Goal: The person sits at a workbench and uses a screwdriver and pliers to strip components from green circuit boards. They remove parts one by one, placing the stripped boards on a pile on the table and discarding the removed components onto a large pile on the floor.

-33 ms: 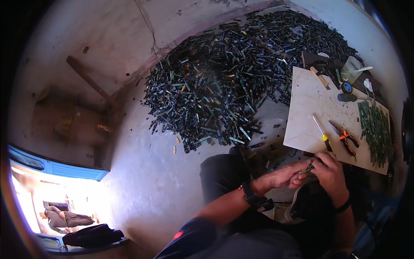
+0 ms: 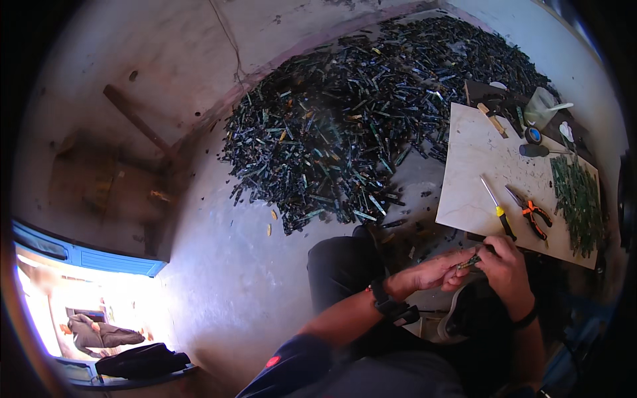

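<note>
I count two screwdrivers [image 2: 499,210], one pair of pliers [image 2: 529,208].

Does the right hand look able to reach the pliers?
Probably yes: nothing covers the pliers on the board near the right hand, though that hand is occupied at a small strip.

A heap of dark strips [image 2: 338,126] is being carried by the floor [image 2: 239,278] at the far side. At right, a screwdriver [image 2: 499,211] and orange-and-black pliers [image 2: 530,210] are being supported by the pale tabletop [image 2: 464,192], with green strips [image 2: 574,205] being borne along its right edge.
</note>
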The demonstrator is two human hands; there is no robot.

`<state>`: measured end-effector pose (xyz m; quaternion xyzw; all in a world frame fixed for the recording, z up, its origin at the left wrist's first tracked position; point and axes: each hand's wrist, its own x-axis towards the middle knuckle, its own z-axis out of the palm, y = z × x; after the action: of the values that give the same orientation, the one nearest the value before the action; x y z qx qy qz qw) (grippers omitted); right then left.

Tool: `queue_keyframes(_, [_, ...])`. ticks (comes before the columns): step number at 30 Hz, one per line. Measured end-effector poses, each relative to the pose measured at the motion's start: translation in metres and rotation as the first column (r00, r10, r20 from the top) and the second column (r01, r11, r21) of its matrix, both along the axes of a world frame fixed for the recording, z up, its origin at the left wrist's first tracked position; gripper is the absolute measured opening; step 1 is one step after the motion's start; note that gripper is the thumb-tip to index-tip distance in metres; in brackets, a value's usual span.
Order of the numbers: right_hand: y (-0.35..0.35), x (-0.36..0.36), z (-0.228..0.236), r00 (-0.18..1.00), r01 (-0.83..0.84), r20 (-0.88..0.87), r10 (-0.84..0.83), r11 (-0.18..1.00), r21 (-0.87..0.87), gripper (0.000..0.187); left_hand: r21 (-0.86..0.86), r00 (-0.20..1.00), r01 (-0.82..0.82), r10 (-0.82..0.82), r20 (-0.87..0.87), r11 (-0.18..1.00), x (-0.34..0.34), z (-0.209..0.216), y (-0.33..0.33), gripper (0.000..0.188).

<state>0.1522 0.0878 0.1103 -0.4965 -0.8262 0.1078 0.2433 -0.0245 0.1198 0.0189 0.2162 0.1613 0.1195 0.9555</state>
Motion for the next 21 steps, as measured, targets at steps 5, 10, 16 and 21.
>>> queue_keyframes(5, [-0.019,-0.013,-0.004,0.996,-0.085,0.028,0.084,0.995,0.047,0.030,-0.087,0.987,-0.097,0.085,-0.139,0.991,-0.017,0.018,-0.025,0.047])
queue_keyframes(10, [-0.047,-0.019,-0.009,0.991,-0.118,0.064,0.116,0.993,0.021,0.023,0.004,0.987,0.087,-0.086,-0.138,0.996,-0.032,0.000,-0.048,0.057])
queue_keyframes(16, [-0.075,-0.016,-0.025,0.993,-0.111,0.049,0.111,0.994,0.007,0.021,0.116,0.964,-0.011,0.041,-0.262,0.993,-0.020,-0.019,-0.081,0.054])
queue_keyframes(21, [-0.080,-0.003,-0.030,0.992,-0.122,-0.025,0.122,0.992,0.014,0.023,0.084,0.967,-0.106,0.123,-0.223,0.991,-0.014,-0.005,-0.095,0.045])
